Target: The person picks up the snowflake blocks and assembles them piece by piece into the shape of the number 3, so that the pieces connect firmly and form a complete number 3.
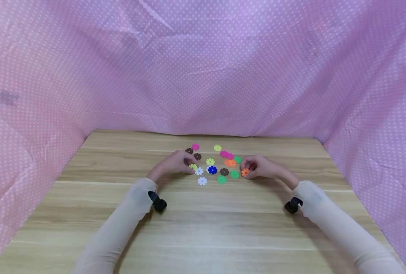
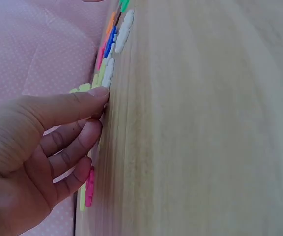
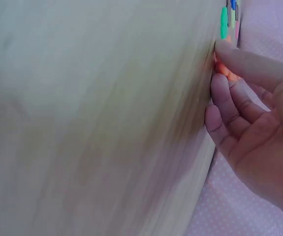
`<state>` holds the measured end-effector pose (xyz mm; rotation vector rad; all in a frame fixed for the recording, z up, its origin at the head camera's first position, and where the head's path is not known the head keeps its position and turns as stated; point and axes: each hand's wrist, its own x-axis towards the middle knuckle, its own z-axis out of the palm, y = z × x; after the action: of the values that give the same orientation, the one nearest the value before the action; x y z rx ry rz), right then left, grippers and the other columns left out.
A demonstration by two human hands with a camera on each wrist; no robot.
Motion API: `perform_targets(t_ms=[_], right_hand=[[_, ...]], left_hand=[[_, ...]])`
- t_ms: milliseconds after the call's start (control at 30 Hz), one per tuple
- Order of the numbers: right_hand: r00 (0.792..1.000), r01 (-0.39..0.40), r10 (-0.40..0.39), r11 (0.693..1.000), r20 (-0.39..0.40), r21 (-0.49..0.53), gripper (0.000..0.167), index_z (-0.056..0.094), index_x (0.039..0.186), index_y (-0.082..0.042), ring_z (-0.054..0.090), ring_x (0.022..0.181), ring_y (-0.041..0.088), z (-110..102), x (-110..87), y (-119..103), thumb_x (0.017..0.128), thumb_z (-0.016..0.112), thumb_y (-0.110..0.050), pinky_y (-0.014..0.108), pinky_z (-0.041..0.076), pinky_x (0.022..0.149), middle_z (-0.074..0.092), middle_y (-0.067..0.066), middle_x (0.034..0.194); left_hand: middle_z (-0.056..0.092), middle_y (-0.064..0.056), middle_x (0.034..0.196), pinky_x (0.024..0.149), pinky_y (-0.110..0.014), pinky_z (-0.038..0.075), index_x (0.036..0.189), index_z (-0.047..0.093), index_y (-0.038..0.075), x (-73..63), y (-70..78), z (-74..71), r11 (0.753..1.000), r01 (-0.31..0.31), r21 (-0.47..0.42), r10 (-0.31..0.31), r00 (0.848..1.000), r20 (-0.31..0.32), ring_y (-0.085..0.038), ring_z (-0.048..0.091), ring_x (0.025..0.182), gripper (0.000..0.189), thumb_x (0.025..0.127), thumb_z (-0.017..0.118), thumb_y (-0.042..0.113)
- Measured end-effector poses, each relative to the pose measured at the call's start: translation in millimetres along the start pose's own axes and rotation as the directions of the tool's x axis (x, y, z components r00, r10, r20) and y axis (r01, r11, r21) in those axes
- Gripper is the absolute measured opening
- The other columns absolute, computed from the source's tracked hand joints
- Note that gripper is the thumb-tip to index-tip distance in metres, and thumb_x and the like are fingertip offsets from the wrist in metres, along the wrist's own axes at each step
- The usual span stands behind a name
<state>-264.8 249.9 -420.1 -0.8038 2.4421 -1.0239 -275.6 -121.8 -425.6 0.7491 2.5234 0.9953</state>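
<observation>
Between the thumb and fingers of my left hand (image 1: pixel 177 162) is a yellow-green notched plastic disc (image 1: pixel 193 166), its lobed edge showing past the thumb in the left wrist view. A white disc (image 1: pixel 199 171) lies right beside it. At the right side of the group, my right hand (image 1: pixel 262 166) pinches an orange notched disc (image 1: pixel 245 172), tilted up from the table. The right wrist view shows this orange disc (image 3: pixel 224 69) partly covered by the thumb and fingers. Nearest to it lies a green disc (image 1: pixel 234 174). A blue disc (image 1: pixel 212 170) overlaps a white one midway between the hands.
More notched discs lie flat on the wooden table (image 1: pixel 203 228): brown (image 1: pixel 224 172), green (image 1: pixel 221 179), white (image 1: pixel 202 181), pink (image 1: pixel 195 147), yellow-green (image 1: pixel 217 148) and overlapping orange ones (image 1: pixel 230 163). A pink dotted curtain (image 1: pixel 203 76) surrounds the table's back and sides.
</observation>
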Motion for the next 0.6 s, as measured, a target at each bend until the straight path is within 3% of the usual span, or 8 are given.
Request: perform_targets(t_ms=[167,300,467,600], right_hand=[[0.998,-0.015,0.017,0.999,-0.062,0.032,0.01,0.073,0.098,-0.002,0.06,0.084,0.014,2,4.3,2,0.088,0.076,-0.001,0.021,0.052,0.072,0.071,0.012,0.097],[0.989,-0.069,0.079,0.994,-0.124,0.08,0.013,0.075,0.101,-0.002,0.057,0.076,0.011,3,7.4,2,0.089,0.077,-0.005,0.021,0.05,0.065,0.072,0.011,0.092],[0.982,-0.065,0.085,0.991,-0.171,0.12,0.02,0.075,0.112,-0.004,0.062,0.082,0.014,5,13.7,-11,0.094,0.074,-0.012,0.024,0.054,0.071,0.075,0.012,0.1],[0.972,-0.019,0.057,0.986,-0.228,0.166,0.023,0.074,0.116,-0.003,0.068,0.087,0.023,5,22.7,-25,0.096,0.072,-0.013,0.03,0.059,0.075,0.076,0.017,0.102]], left_hand=[[0.068,-0.004,0.094,0.074,-0.026,0.051,0.11,0.077,0.012,2.4,-0.7,0.9,1.0,0.0,-0.027,-0.001,0.998,-0.058,-0.016,0.058,0.085,0.021,0.089,0.079,0.011],[0.069,-0.007,0.095,0.066,-0.026,0.053,0.115,0.075,0.01,4.5,0.9,0.9,0.995,-0.002,-0.095,-0.009,0.994,-0.108,-0.018,0.06,0.078,0.021,0.094,0.072,0.01],[0.071,-0.009,0.113,0.075,-0.027,0.053,0.124,0.071,0.008,5.4,7.8,-0.7,0.978,-0.019,-0.205,-0.016,0.986,-0.166,-0.02,0.063,0.093,0.027,0.098,0.067,0.011],[0.072,-0.014,0.114,0.079,-0.027,0.055,0.128,0.068,0.002,11.3,16.3,-3.8,0.958,-0.061,-0.281,-0.008,0.972,-0.236,-0.026,0.068,0.1,0.031,0.098,0.068,0.011]])
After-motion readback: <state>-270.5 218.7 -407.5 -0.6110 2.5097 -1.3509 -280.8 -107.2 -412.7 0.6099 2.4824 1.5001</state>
